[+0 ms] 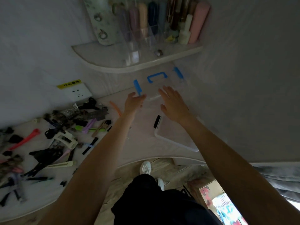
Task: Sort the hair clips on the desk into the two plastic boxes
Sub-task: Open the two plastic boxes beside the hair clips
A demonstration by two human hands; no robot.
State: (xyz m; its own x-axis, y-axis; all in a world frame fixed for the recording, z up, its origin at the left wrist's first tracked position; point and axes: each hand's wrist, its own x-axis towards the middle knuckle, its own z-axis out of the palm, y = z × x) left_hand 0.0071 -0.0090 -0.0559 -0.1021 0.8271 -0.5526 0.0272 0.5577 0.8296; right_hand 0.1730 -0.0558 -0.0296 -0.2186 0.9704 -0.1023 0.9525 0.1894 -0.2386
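1. White desk (142,143) in a dim corner, under a shelf (136,65).
2. Left hand (134,103) and right hand (174,104), fingers spread and holding nothing, reach for the clear box (159,93) at twelve o'clock.
3. Hair clips (53,135) lie heaped at nine o'clock.
4. Likely step: fetching a box; next, grasp both sides and draw it near.

The room is dim, with pale grey-white walls (32,38). A white curved shelf (113,65) is fixed to the wall in the corner above the white desk (142,143). A white wall socket with a yellow label (78,93) sits low on the wall. Below is a light wooden plank floor (170,169).
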